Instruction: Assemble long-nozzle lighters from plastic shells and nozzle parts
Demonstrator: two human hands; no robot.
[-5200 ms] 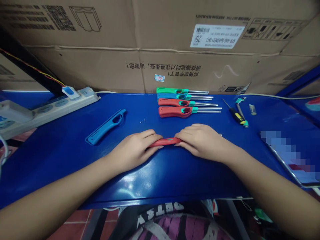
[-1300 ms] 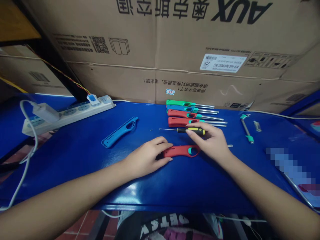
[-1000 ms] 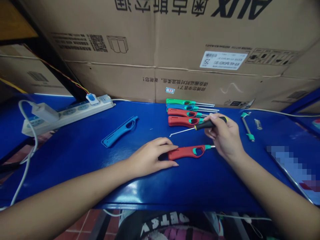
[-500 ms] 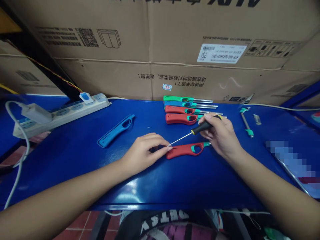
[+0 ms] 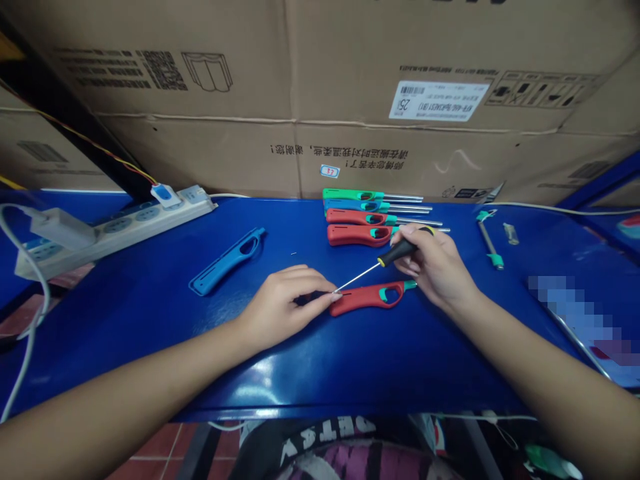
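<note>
A red lighter [image 5: 367,297] with a teal trigger lies on the blue table [image 5: 150,313] in front of me. My left hand [image 5: 285,303] pinches its fingers together at the lighter's left end, right where the screwdriver tip meets it. My right hand [image 5: 435,267] grips the black and yellow handle of a screwdriver [image 5: 385,257]. Its thin shaft slants down and left to the lighter's left end.
Several finished lighters [image 5: 370,217] lie in a row at the back by cardboard boxes [image 5: 300,100]. A blue lighter shell [image 5: 225,260] lies to the left, a power strip [image 5: 115,223] further left. A metal tube with teal ends [image 5: 487,240] and a blurred tablet [image 5: 580,320] lie right.
My right hand picked up the screwdriver from the table, swung it round and brought its tip down to the red lighter's left end. My left hand's fingers closed at that end.
</note>
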